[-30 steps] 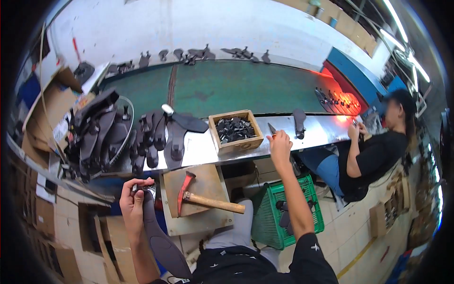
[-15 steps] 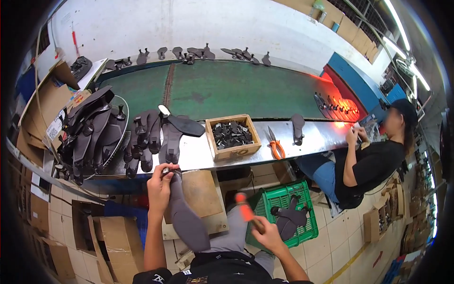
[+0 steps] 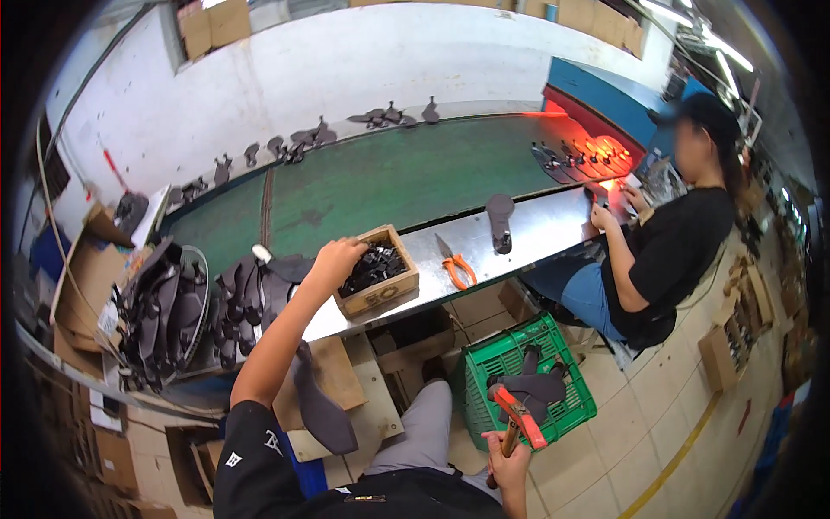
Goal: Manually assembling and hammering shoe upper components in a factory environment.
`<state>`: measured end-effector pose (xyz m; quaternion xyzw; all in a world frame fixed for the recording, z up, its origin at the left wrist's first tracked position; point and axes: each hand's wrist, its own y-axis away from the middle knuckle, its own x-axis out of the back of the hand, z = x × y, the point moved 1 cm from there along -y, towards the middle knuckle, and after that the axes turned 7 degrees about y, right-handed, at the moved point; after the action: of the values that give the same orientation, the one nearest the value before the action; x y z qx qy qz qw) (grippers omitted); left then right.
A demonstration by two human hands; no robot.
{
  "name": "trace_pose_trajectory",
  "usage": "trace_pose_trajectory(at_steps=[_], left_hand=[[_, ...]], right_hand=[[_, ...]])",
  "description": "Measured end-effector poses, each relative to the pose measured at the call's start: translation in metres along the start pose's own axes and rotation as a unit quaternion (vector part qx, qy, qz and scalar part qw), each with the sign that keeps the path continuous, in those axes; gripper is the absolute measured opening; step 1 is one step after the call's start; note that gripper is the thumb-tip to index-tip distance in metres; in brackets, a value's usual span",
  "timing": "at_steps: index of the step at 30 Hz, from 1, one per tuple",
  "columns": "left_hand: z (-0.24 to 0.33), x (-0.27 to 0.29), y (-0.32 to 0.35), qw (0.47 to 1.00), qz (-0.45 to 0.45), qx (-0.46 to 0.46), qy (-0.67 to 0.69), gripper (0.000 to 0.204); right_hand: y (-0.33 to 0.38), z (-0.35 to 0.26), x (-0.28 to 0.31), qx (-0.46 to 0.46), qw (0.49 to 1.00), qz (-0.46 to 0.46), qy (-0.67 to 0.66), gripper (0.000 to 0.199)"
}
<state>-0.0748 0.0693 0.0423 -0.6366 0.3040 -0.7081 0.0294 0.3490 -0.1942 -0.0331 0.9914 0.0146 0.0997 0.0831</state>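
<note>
My left hand reaches over the near-left rim of a wooden box full of small black pieces. Its fingertips dip among the pieces, so what they hold is hidden. A hammer with a red head and wooden handle is upright in my right hand, fingers closed round the handle, in front of a green crate. One dark shoe sole rests unheld across a wooden board below the bench edge, its narrow end partly behind my left arm.
Orange-handled pliers and a single sole lie on the metal bench. Many heeled soles are heaped at left. A green conveyor belt runs behind, soles along its far side. At right a person sits working near a glowing heater.
My left hand has let go of the sole and moved up to the box. The sole now lies on the board. My right hand has shifted slightly right and down with the hammer; the view has turned.
</note>
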Motion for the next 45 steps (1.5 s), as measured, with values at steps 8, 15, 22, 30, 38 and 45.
trace_pose_trajectory(at_steps=[8, 15, 22, 30, 38, 45], left_hand=[[-0.016, 0.008, -0.013, 0.999, -0.042, 0.003, 0.012, 0.015], [0.107, 0.096, 0.034, 0.709, 0.112, 0.243, 0.652, 0.016], [0.192, 0.160, 0.109, 0.571, 0.170, 0.252, 0.763, 0.017], [0.176, 0.132, 0.179, 0.585, 0.247, 0.302, 0.711, 0.014], [0.087, 0.078, 0.232, 0.851, 0.240, 0.373, 0.281, 0.053], [0.083, 0.082, 0.227, 0.808, 0.216, 0.379, 0.395, 0.023]], right_hand=[[-0.026, -0.026, -0.008, 0.137, 0.990, 0.017, -0.027, 0.018], [-0.053, -0.111, -0.029, 0.223, 0.968, -0.095, -0.057, 0.017], [-0.054, -0.210, -0.101, 0.310, 0.924, -0.196, -0.111, 0.028], [-0.041, -0.200, -0.159, 0.209, 0.925, -0.296, -0.116, 0.018], [-0.086, -0.170, -0.235, 0.224, 0.904, -0.363, -0.003, 0.016], [-0.117, -0.152, -0.277, 0.251, 0.888, -0.380, 0.063, 0.018]])
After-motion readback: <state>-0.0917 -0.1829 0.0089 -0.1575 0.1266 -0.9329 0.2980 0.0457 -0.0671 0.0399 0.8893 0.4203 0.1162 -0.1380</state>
